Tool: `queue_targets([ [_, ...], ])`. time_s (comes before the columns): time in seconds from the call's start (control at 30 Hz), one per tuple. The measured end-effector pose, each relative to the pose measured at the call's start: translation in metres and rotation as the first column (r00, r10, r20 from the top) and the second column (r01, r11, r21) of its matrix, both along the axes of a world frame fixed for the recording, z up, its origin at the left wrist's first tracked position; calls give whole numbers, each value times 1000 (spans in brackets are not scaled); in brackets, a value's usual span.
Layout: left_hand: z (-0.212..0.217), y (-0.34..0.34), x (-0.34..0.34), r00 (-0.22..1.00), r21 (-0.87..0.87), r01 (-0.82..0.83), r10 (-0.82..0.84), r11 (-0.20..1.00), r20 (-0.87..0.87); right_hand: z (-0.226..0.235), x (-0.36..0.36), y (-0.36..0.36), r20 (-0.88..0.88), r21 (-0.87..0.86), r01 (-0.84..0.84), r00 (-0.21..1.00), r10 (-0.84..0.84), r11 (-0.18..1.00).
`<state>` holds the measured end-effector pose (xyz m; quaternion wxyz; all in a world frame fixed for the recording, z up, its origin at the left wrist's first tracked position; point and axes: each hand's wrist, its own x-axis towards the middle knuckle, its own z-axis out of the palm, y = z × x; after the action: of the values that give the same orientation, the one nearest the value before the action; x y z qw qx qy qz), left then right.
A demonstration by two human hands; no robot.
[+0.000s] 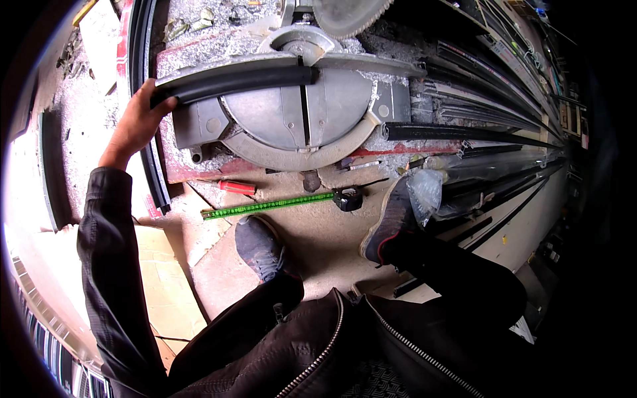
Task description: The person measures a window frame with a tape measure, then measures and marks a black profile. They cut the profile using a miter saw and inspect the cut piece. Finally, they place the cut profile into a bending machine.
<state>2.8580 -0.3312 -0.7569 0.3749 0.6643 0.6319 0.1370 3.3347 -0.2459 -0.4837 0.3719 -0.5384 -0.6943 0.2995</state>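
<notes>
At ten o'clock, my left hand (137, 121) clasps a long, black, strip-shaped profile (245, 82); slackened fingers could skew it. Right hand unseen.

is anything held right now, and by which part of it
The left hand holds a black profile by its left end; the right hand is out of view.

The black bar (245, 81) looks smooth, the saw table (265, 114) metallic.

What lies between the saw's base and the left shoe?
In the head view, a red-handled tool and the tape measure's extended green blade.
</notes>
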Motion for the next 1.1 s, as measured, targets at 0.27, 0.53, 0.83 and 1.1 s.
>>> queue_targets([
  [0.27, 2, 0, 1, 999, 30, 8, -9, 1000, 38, 2, 7, -19, 158, -140, -16, 987, 38, 990],
  [0.53, -1, 9, 9, 1000, 24, 14, -14, 1000, -12, 15, 7, -70, 260, -178, 69, 965, -21, 982],
  [0.83, -1, 6, 2, 997, 23, 10, -8, 1000, -73, -48, -33, -139, 109, 111, 114, 986, -126, 987],
  [1.1, -1, 9, -2, 997, -37, 21, -24, 999, -72, -60, -35, -151, 58, 121, 129, 989, -137, 984],
])
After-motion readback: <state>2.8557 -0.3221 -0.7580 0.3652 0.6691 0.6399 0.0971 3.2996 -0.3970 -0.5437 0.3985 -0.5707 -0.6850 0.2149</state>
